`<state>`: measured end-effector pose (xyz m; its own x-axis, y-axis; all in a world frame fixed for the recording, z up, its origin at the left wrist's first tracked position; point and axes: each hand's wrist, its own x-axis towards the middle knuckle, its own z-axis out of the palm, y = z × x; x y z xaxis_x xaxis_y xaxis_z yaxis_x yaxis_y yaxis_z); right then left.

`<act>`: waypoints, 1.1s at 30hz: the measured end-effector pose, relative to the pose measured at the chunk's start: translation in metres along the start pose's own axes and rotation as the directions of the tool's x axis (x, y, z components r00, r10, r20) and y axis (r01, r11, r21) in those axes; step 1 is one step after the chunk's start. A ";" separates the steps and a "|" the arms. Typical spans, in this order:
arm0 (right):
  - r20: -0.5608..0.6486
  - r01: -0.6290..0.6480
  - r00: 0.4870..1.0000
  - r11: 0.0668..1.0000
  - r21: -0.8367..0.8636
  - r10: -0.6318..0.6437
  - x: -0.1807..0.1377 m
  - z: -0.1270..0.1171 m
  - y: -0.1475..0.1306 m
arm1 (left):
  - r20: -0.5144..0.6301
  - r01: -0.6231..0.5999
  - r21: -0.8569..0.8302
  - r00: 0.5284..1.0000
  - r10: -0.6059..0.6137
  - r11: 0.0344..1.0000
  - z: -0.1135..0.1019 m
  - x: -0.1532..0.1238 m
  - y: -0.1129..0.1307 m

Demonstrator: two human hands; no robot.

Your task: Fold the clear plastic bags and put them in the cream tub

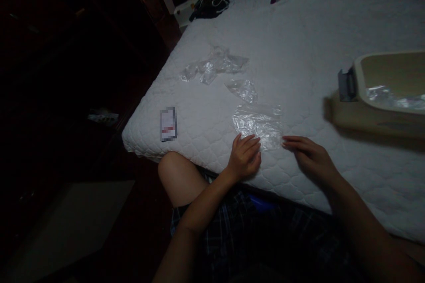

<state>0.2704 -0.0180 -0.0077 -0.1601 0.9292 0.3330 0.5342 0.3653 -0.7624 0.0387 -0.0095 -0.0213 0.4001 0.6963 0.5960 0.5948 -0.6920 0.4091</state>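
Note:
A clear plastic bag point(260, 121) lies spread flat on the white quilted mattress point(299, 31). My left hand point(245, 157) rests on its near left edge, fingers stretched out. At the bag's right edge is my right hand point(308, 157), its fingers extended and its fingertips at or just beside the plastic. Beyond this bag lies a smaller crumpled clear bag point(244, 89). Farther back, more crumpled clear plastic point(215, 65) is strewn across the mattress.
A beige plastic bin point(358, 115) with clear plastic inside stands on the right. A phone-like object point(168, 124), pixelated, lies near the left corner. Cables and a dark bag point(212, 6) are at the far edge. The dark floor lies to the left.

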 end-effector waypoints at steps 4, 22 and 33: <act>-0.029 -0.068 0.997 0.995 0.071 0.070 -0.001 0.000 -0.002 | -0.050 0.017 0.011 0.999 -0.017 1.000 0.000 0.001 -0.002; 0.196 -0.606 0.771 0.602 0.520 0.606 0.074 -0.004 0.018 | 0.352 0.746 -0.628 0.528 -0.773 0.223 -0.018 0.063 -0.079; 0.176 -0.569 0.798 0.623 0.537 0.576 0.090 0.010 0.022 | 0.464 0.695 -0.701 0.615 -0.637 0.161 -0.018 0.066 -0.095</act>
<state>0.2590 0.0746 -0.0002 0.0338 0.9618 -0.2717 -0.0222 -0.2711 -0.9623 -0.0037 0.0989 -0.0080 0.1904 0.9580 -0.2145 -0.1151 0.2388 0.9642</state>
